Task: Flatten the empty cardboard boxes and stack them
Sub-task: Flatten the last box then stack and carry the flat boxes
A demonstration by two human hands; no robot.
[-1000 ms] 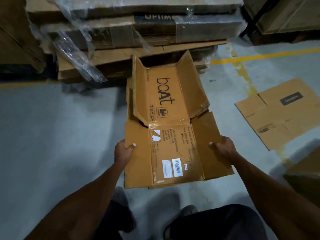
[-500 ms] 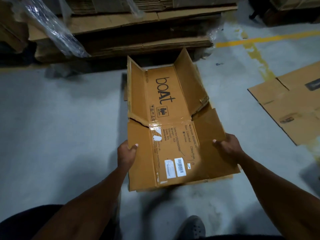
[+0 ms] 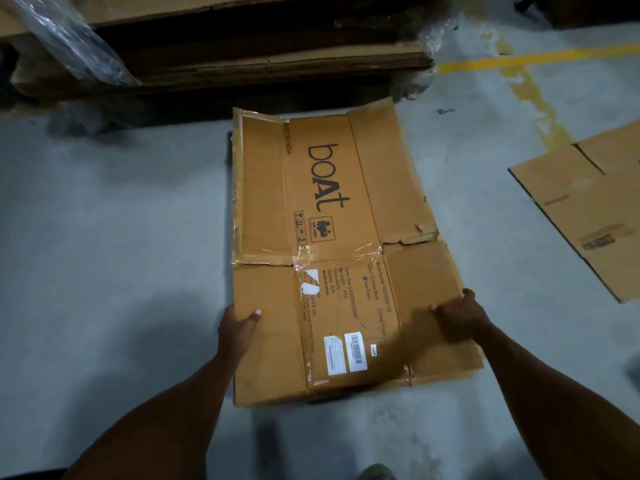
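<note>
Cardboard box flattened, gripped between left hand, right hand

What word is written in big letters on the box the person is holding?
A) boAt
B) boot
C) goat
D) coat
A, the big dark letters on the far panel of the flattened box spell boAt, while the left hand and the right hand grip its two near side edges.
</note>
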